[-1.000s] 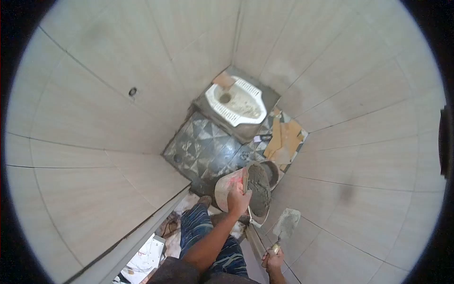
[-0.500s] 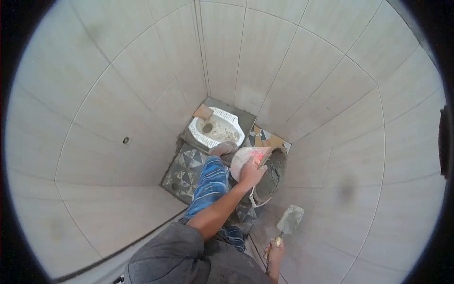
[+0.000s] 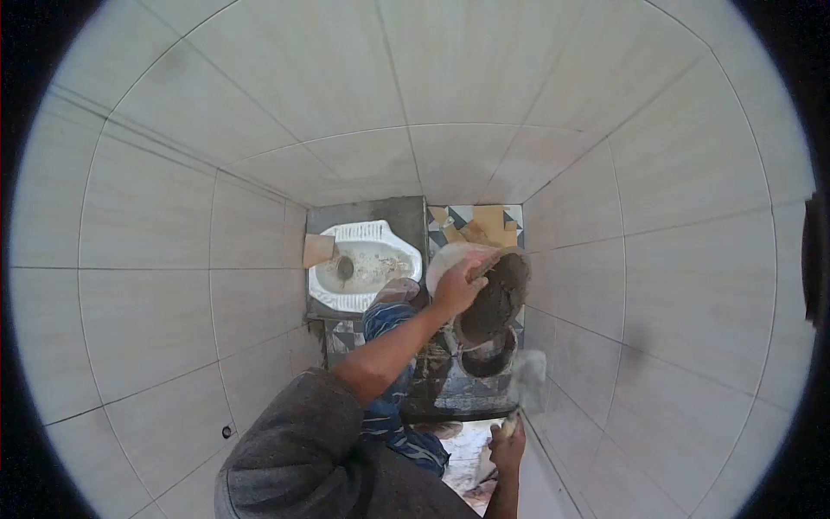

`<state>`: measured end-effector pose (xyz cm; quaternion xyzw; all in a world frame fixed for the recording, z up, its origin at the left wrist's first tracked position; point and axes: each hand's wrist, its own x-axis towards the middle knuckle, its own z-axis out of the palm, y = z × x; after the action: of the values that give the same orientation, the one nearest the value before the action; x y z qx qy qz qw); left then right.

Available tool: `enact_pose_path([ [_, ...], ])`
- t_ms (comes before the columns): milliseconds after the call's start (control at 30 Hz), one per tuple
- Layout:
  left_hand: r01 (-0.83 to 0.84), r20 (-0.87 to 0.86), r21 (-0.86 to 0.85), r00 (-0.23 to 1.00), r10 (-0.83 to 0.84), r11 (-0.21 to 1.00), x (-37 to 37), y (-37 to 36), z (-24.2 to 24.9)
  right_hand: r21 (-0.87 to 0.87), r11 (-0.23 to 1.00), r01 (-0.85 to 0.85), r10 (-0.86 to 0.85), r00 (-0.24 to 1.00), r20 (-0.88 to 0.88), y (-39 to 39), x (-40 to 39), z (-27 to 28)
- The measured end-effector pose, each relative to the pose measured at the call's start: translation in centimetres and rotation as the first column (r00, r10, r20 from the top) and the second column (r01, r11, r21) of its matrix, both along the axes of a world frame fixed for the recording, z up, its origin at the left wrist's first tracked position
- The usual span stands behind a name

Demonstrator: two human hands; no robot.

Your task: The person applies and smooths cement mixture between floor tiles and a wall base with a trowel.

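My left hand (image 3: 458, 292) is closed on the rim of a whitish bucket (image 3: 441, 261) with a faded red print. The bucket is tipped over, its mouth turned to the right, and wet grey mortar (image 3: 500, 303) lines the inside. Just below its mouth is a second round container (image 3: 510, 359), dark inside and partly covered by the bucket. Low in the view, my right hand (image 3: 508, 439) is wrapped round the handle of a trowel (image 3: 531, 382). The trowel's pale, mortar-smeared blade points up beside the right wall.
A white squat toilet (image 3: 380, 266) is set in a grey raised base (image 3: 372, 209) on the left, with a brown tile piece (image 3: 318, 250) on its edge. Cardboard pieces (image 3: 488, 225) lie on patterned floor tiles at the back. Tiled walls (image 3: 674, 285) close in around me.
My view has turned, so the room appears squared up. The bucket is tipped further, and the round container below it now shows. The trowel is nearer to the bucket.
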<state>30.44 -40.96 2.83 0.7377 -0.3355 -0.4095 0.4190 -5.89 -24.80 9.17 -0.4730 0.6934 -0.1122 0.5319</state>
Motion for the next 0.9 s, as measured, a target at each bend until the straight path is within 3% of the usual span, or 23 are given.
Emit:
enact_pose_path([
  [33, 0.023, 0.012, -0.01, 1.0, -0.023, 1.0, 0.4, -0.5, -0.2, 0.007, 1.0, -0.012, 0.012, 1.0, 0.018, -0.1, -0.3, -2.3],
  [67, 0.094, 0.193, -0.199, 0.98, -0.055, 0.975, 1.1, -0.6, -0.3, -0.188, 0.96, -0.208, 0.187, 0.975, -0.122, -0.8, -1.4, -7.4],
  [100, 0.21, 0.36, -0.35, 0.93, -0.076, 0.913, 1.5, 0.2, -0.7, -0.319, 0.861, -0.396, 0.309, 0.906, -0.29, -0.5, -0.8, -9.2],
  [133, 0.238, 0.352, -0.248, 0.925, -0.142, 0.939, 2.2, 0.5, -1.4, -0.265, 0.912, -0.314, 0.269, 0.944, -0.193, 0.6, -0.6, -10.3],
  [167, 0.265, 0.345, -0.172, 0.918, -0.194, 0.949, 3.0, 0.0, -1.9, -0.233, 0.944, -0.234, 0.214, 0.971, -0.108, -2.2, 2.0, -7.8],
  [200, 0.279, 0.267, -0.213, 0.939, -0.219, 0.936, 3.4, -0.4, -2.7, -0.246, 0.955, -0.164, 0.143, 0.985, -0.101, -3.2, 2.9, -7.6],
  [267, 0.377, 0.191, -0.264, 0.923, -0.335, 0.888, 4.5, -2.3, -4.3, -0.35, 0.918, -0.189, 0.182, 0.982, -0.053, -3.7, 4.0, -8.9],
  [300, 0.418, 0.182, -0.055, 0.897, -0.403, 0.907, 5.0, -3.4, -5.2, -0.362, 0.922, -0.134, 0.122, 0.991, -0.057, -3.9, 4.2, -10.5],
  [333, 0.436, 0.167, 0.155, 0.873, -0.459, 0.886, 5.6, -4.6, -6.9, -0.266, 0.951, -0.157, 0.13, 0.985, -0.116, -3.9, 4.6, -12.7],
  [367, 0.483, 0.17, 0.143, 0.848, -0.502, 0.864, 4.9, -5.9, -8.9, -0.164, 0.972, -0.169, 0.142, 0.976, -0.164, -3.5, 4.3, -15.2],
  [433, 0.498, 0.004, 0.031, 0.867, -0.499, 0.866, 5.0, -8.0, -14.5, -0.063, 0.987, -0.149, 0.133, 0.969, -0.207, -5.0, 6.4, -18.2],
  [500, 0.581, -0.006, 0.046, 0.814, -0.581, 0.813, 4.7, -9.6, -18.5, -0.135, 0.98, -0.147, 0.116, 0.971, -0.211, -5.9, 8.3, -22.8],
  [567, 0.624, -0.175, 0.038, 0.773, -0.61, 0.781, 4.5, -12.0, -21.7, -0.171, 0.977, -0.127, 0.094, 0.978, -0.188, -7.3, 11.0, -29.0],
  [633, 0.704, -0.135, 0.062, 0.708, -0.693, 0.708, 4.1, -13.5, -25.5, -0.209, 0.973, -0.102, 0.059, 0.978, -0.201, -8.2, 14.0, -33.3],
  [700, 0.722, -0.196, 0.009, 0.68, -0.707, 0.692, 3.1, -14.8, -30.5, 0.028, 0.989, -0.145, 0.147, 0.948, -0.284, -10.4, 16.3, -37.0],
  [800, 0.818, -0.319, -0.074, 0.523, -0.791, 0.571, 3.0, -18.5, -37.1, 0.097, 0.991, -0.093, 0.117, 0.95, -0.29, -14.1, 19.3, -40.8],
  [900, 0.853, -0.295, -0.056, 0.482, -0.825, 0.518, 3.0, -19.7, -39.1, 0.038, 0.998, -0.042, 0.052, 0.936, -0.349, -16.8, 21.0, -44.8],
])
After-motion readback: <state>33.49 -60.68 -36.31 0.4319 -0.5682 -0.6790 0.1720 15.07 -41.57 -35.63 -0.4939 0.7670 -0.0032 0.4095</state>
